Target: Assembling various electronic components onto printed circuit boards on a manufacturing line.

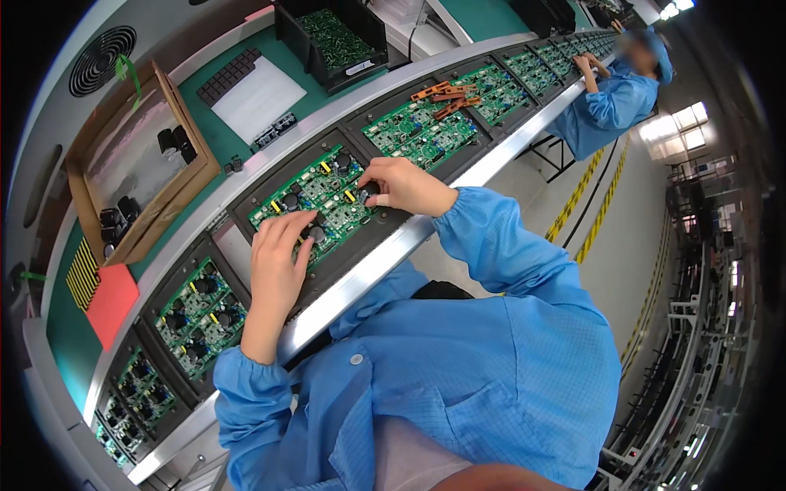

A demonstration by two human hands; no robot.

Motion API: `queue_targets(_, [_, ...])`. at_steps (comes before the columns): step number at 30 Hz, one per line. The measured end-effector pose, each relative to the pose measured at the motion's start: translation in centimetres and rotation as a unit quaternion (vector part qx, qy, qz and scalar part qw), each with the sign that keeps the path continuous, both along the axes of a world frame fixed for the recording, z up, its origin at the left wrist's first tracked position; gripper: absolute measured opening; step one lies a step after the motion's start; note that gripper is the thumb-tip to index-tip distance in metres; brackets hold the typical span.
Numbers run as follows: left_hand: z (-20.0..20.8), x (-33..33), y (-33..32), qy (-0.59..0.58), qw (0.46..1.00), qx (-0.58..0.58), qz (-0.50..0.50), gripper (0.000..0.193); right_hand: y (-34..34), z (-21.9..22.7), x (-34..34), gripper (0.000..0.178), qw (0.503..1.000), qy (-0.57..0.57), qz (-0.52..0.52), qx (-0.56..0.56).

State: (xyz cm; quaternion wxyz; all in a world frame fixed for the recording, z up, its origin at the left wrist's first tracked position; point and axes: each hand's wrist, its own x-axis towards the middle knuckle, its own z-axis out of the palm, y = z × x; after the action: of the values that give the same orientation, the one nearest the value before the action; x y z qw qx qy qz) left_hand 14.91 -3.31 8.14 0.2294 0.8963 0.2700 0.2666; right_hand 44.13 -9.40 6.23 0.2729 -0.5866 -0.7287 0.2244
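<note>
A green circuit board (334, 199) lies in a dark carrier frame on the line before me. Black round capacitors and small yellow parts stand on it. My right hand (403, 185) is at the board's right side, thumb and fingers closed around a black cylindrical capacitor (371, 190) that they partly cover. My left hand (278, 250) reaches over the board's left part with thumb and fingers apart. Its fingertips are close to another round capacitor (317, 235); whether they touch it, I cannot tell.
Orange and brown strips (449, 96) lie on the board to the right. Behind the metal rail are a cardboard box (192, 176) of black capacitors, a white sheet (258, 98) and a black bin (332, 45) of green pieces. Another person (610, 102) works farther along.
</note>
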Motion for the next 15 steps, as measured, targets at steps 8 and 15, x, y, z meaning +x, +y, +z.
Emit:
queue_targets(8, [-0.3,-0.9,1.1,-0.072,0.997,-0.014,0.033,0.021,-0.7,1.1,-0.9,0.038,0.997,-0.075,-0.026,-0.001])
queue_targets(15, [-1.1,-1.2,1.6,-0.102,0.992,-0.057,0.054,0.018,1.2,3.3,11.3,0.023,0.946,-0.089,-0.277,0.143])
